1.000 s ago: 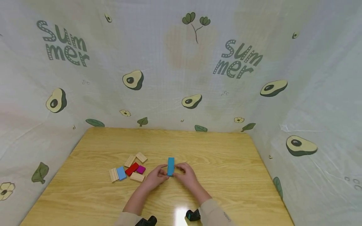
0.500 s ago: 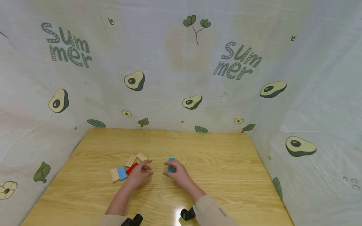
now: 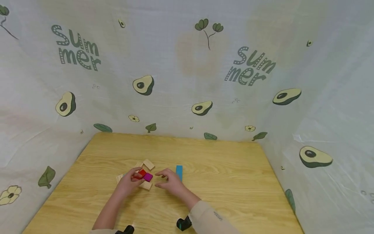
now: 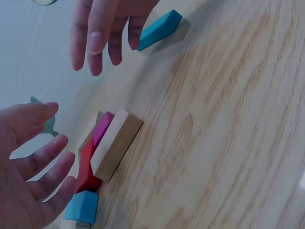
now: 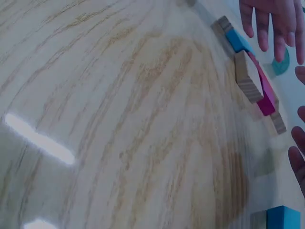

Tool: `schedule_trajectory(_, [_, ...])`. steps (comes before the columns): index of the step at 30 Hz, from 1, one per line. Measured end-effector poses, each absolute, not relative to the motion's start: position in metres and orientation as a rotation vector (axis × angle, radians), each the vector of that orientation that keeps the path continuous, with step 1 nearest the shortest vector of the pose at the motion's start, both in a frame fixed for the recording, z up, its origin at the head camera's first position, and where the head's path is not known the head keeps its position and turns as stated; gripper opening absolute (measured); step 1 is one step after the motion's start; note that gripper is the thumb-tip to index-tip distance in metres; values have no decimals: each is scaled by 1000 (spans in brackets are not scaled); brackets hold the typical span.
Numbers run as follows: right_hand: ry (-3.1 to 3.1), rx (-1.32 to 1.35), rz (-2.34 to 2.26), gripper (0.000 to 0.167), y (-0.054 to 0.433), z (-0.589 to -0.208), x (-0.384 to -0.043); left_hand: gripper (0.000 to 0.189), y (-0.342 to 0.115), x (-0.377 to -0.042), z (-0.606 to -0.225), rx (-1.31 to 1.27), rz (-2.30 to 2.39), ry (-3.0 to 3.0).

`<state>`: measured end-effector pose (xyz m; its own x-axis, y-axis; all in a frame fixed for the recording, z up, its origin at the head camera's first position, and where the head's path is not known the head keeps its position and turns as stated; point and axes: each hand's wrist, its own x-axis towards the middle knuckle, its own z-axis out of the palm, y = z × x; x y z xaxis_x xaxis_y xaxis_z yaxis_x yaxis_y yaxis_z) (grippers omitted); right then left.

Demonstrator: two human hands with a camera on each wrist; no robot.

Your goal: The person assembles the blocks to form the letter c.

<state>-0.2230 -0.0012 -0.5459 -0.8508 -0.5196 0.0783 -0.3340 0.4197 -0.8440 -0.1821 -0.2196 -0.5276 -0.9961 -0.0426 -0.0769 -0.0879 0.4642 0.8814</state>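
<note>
My left hand [image 3: 128, 182] hovers over the left side of a small block cluster, fingers relaxed and holding nothing. Under and beside its fingertips lie a red block [image 3: 142, 173] and a small magenta block [image 3: 148, 177]. A plain wooden block [image 4: 116, 145] lies along their near side. The light blue block [image 4: 82, 207] touches the red one's end in the left wrist view; the head view mostly hides it behind the hand. My right hand [image 3: 171, 182] is held between the cluster and a lone blue block [image 3: 179, 170], fingers loosely bent with nothing in them.
More plain wooden blocks lie at the cluster's back, one at its upper right [image 3: 149, 164], and at its left edge [image 3: 119, 178]. A wood-grain table [image 3: 233, 182] spreads around them. A patterned white cloth [image 3: 175, 107] stands along the back and sides.
Both hands have let go of the blue block, which stays standing on the table. The left hand has moved left over the cluster, and the right hand has followed leftward.
</note>
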Motion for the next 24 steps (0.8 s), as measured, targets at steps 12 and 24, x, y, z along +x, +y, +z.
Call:
schedule_trajectory(12, [2574, -886, -1227, 33, -28, -564, -221, 56, -239, -176, -529, -155, 1631, 2638])
schedule_trajectory(24, [2708, -833, -1186, 25, -40, -573, -216, 56, -249, -171, -529, -190, 1647, 2608])
